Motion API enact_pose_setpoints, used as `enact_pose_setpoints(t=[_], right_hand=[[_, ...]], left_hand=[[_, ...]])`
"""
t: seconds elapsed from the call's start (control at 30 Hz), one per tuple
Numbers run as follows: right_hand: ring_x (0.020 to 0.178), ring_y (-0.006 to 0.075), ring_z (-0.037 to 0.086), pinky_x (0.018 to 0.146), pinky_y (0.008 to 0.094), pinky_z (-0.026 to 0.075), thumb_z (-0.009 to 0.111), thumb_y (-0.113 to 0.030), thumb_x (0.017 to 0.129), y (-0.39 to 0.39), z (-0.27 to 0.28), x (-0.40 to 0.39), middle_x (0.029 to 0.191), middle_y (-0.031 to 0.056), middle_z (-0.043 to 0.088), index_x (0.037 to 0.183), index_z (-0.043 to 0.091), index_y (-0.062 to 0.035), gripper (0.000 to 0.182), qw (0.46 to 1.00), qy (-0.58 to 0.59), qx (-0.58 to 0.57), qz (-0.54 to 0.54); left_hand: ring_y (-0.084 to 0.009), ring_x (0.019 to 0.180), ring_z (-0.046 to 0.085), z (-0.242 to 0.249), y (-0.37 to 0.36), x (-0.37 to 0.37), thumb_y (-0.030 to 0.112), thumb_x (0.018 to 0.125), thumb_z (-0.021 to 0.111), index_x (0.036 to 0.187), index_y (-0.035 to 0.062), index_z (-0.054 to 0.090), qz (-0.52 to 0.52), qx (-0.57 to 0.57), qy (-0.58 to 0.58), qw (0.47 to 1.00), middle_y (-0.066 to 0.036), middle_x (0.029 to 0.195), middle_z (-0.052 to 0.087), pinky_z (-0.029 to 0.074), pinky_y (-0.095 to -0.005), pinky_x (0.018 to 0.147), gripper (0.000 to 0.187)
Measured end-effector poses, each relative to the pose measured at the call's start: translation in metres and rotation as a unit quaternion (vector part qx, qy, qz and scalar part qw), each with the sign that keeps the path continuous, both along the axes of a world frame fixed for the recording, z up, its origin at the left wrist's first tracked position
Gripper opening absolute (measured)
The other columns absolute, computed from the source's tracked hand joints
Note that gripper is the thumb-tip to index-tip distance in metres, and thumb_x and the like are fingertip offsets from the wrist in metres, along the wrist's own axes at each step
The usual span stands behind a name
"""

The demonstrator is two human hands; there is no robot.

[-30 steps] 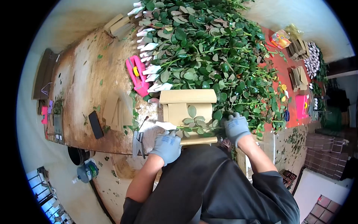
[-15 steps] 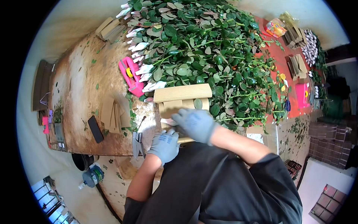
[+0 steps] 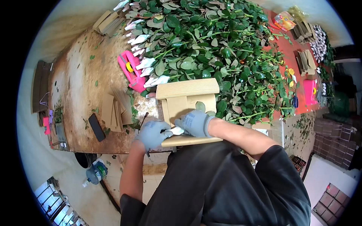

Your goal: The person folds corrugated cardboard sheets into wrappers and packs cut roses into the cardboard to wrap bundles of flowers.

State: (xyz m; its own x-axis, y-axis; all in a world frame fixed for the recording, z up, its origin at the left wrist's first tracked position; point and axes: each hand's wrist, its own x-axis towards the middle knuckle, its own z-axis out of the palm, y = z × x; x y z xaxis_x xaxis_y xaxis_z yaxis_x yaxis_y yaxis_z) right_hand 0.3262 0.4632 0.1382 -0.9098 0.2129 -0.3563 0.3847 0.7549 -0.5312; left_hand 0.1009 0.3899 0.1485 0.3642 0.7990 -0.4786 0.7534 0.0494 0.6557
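Note:
My left hand, in a grey glove, has its thumb and fingers closed at the left end of a small white-wrapped flower bud. My right hand, gloved alike, curls over the bud's right end. Beneath both hands lies a tan cardboard wrapper with a ridged far flap and a rolled near edge. A flat cardboard piece rests inside it, and a loose green leaf lies just beyond my right hand. The stem, if any, is hidden by my hands.
A large heap of leafy rose stems fills the far side, white-wrapped heads leftward. A pink tape dispenser, a phone and cardboard pieces lie on the worn table. Scissors lie at the right.
My left hand has moved up and left, while the right has shifted slightly right and down. The white-wrapped bud now shows between them, and more of the cardboard is visible.

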Motion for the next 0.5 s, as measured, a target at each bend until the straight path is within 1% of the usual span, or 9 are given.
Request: enact_pose_setpoints(t=[0.13, 0.17, 0.2, 0.23, 0.33, 0.4, 0.43, 0.47, 0.5], right_hand=[[0.1, 0.0375, 0.068, 0.086, 0.0457, 0.054, 0.061, -0.023, 0.095, -0.003, -0.009, 0.002, 0.112, 0.0196, 0.067, 0.132, 0.051, -0.0026, 0.043, 1.0, -0.005, -0.012, -0.009], [0.1, 0.0375, 0.068, 0.086, 0.0457, 0.054, 0.061, -0.023, 0.095, -0.004, -0.011, 0.003, 0.112, 0.0196, 0.067, 0.132, 0.051, -0.0026, 0.043, 1.0, -0.006, -0.013, -0.009], [0.099, 0.0379, 0.069, 0.085, 0.046, 0.054, 0.06, -0.017, 0.093, -0.006, -0.013, 0.004, 0.109, 0.0198, 0.069, 0.13, 0.053, -0.0019, 0.04, 0.999, 0.026, -0.017, -0.026], [0.098, 0.0382, 0.07, 0.084, 0.0462, 0.055, 0.058, -0.012, 0.092, -0.007, -0.015, 0.004, 0.105, 0.02, 0.071, 0.128, 0.054, -0.0013, 0.038, 0.997, 0.058, -0.02, -0.042], [0.099, 0.0386, 0.07, 0.084, 0.0463, 0.055, 0.059, -0.012, 0.092, -0.009, -0.023, 0.003, 0.105, 0.02, 0.071, 0.13, 0.054, -0.0024, 0.039, 0.997, 0.067, -0.015, -0.044], [0.098, 0.0382, 0.07, 0.084, 0.0463, 0.055, 0.058, -0.012, 0.093, -0.008, -0.018, 0.005, 0.105, 0.02, 0.071, 0.13, 0.055, -0.0037, 0.039, 0.998, 0.057, -0.019, -0.036], [0.098, 0.0377, 0.07, 0.083, 0.0463, 0.055, 0.057, -0.012, 0.094, -0.006, -0.014, 0.005, 0.105, 0.0201, 0.071, 0.131, 0.056, -0.0049, 0.038, 0.998, 0.046, -0.021, -0.029], [0.098, 0.0377, 0.07, 0.083, 0.0463, 0.055, 0.057, -0.012, 0.094, -0.004, -0.01, 0.003, 0.105, 0.0201, 0.071, 0.131, 0.056, -0.0049, 0.038, 0.998, 0.047, -0.018, -0.027], [0.1, 0.0367, 0.069, 0.085, 0.0452, 0.054, 0.057, -0.013, 0.094, -0.004, -0.006, 0.001, 0.108, 0.0195, 0.07, 0.135, 0.053, -0.0061, 0.041, 1.0, 0.005, -0.015, -0.001]], left_hand=[[-0.0356, 0.083, 0.066, -0.008, 0.006, -0.003, 0.024, 0.085, 0.068, 0.093, 0.0038, 0.074, -0.059, -0.005, 0.011, 0.998, -0.017, 0.088, 0.07, 0.051, -0.0457, 0.078, 0.023], [-0.036, 0.083, 0.066, -0.009, 0.004, -0.008, 0.025, 0.086, 0.067, 0.087, 0.0047, 0.071, -0.076, 0.047, 0.015, 0.996, -0.016, 0.088, 0.069, 0.051, -0.0463, 0.076, 0.02], [-0.0365, 0.082, 0.065, -0.008, 0.002, -0.011, 0.025, 0.087, 0.066, 0.081, 0.0056, 0.069, -0.093, 0.1, 0.02, 0.99, -0.015, 0.088, 0.069, 0.051, -0.047, 0.074, 0.02], [-0.0365, 0.082, 0.065, -0.005, 0.0, -0.015, 0.025, 0.087, 0.066, 0.081, 0.0056, 0.069, -0.092, 0.101, 0.02, 0.99, -0.015, 0.088, 0.069, 0.051, -0.047, 0.074, 0.02], [-0.037, 0.084, 0.065, 0.007, -0.008, -0.034, 0.023, 0.086, 0.066, 0.084, 0.0074, 0.074, -0.04, 0.075, 0.031, 0.996, -0.016, 0.083, 0.067, 0.05, -0.047, 0.077, 0.018], [-0.0339, 0.087, 0.066, 0.002, -0.013, -0.058, 0.03, 0.087, 0.067, 0.092, 0.0102, 0.072, -0.018, 0.046, 0.193, 0.98, -0.012, 0.089, 0.068, 0.05, -0.049, 0.078, 0.021], [-0.0339, 0.087, 0.066, 0.007, -0.016, -0.061, 0.03, 0.087, 0.067, 0.092, 0.0102, 0.072, -0.016, 0.048, 0.193, 0.98, -0.012, 0.089, 0.068, 0.05, -0.049, 0.078, 0.021], [-0.0335, 0.094, 0.066, 0.025, -0.015, -0.06, 0.032, 0.087, 0.068, 0.101, 0.0106, 0.072, -0.01, 0.064, 0.262, 0.963, -0.012, 0.097, 0.069, 0.049, -0.0496, 0.082, 0.026], [-0.0331, 0.1, 0.065, 0.037, -0.016, -0.057, 0.033, 0.087, 0.068, 0.111, 0.011, 0.072, -0.005, 0.078, 0.328, 0.941, -0.012, 0.105, 0.069, 0.048, -0.0501, 0.086, 0.032]])
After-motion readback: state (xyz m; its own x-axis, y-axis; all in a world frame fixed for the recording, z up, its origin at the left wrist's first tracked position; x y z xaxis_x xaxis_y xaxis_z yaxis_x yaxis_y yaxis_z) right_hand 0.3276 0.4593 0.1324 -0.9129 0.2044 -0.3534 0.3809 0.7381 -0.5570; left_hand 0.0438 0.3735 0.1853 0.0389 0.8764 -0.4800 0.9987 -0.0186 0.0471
